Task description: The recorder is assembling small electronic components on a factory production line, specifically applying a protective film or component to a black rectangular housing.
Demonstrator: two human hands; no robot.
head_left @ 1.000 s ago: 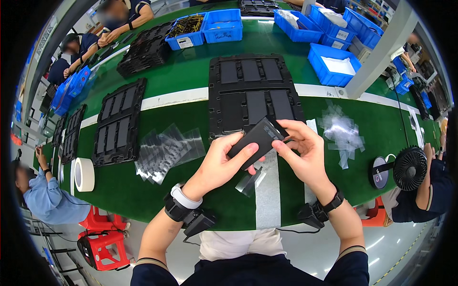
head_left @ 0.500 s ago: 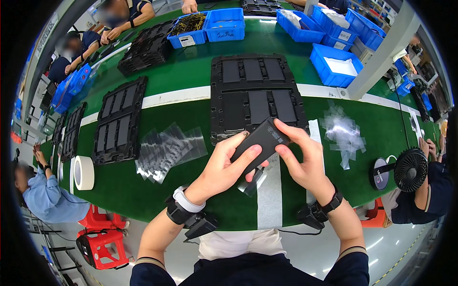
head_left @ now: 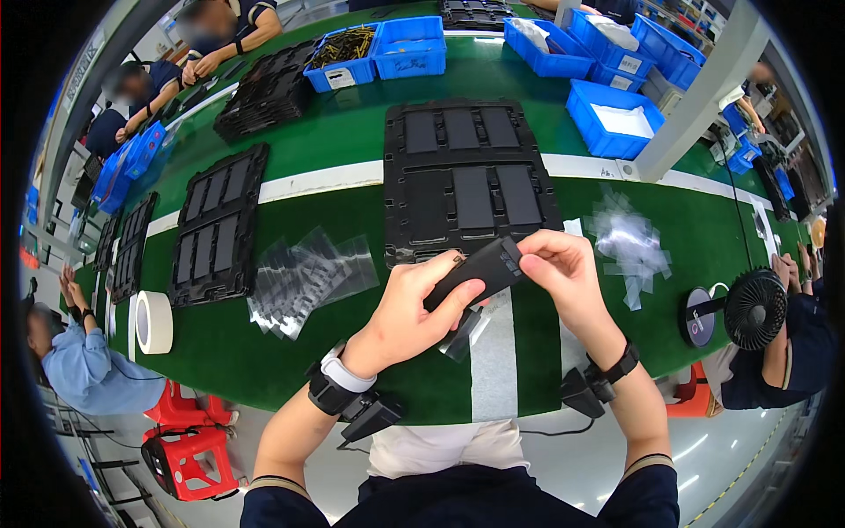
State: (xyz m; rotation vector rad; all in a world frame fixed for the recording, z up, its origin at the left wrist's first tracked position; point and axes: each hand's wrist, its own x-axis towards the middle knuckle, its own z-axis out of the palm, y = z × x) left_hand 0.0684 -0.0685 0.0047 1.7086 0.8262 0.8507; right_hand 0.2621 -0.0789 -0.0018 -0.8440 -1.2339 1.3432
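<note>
A flat black rectangular device (head_left: 486, 269), shaped like a power bank with small print near one end, is held tilted above the table. My left hand (head_left: 412, 310) is closed around its left part, with the thumb across the face. At its right end, the fingertips of my right hand (head_left: 568, 271) are pinched together at the edge; any thin film between them cannot be made out. Just beyond lies a black tray (head_left: 418, 204) with several dark slabs in its slots and one bare slot. Below my left fingers, a small clear film piece (head_left: 456, 341) rests on the table.
Clear film sheets lie left (head_left: 304, 286) and right (head_left: 627, 242). A masking tape roll (head_left: 155, 322), another loaded tray (head_left: 216, 224) and a small black fan (head_left: 755, 308) stand around. Blue bins (head_left: 616, 123) and a grey post (head_left: 695, 97) are farther back. Co-workers sit at both sides.
The device has turned, its right end lowered and its face less visible. My right hand has shifted from holding its side to pinching at its end. My left hand keeps its grip.
</note>
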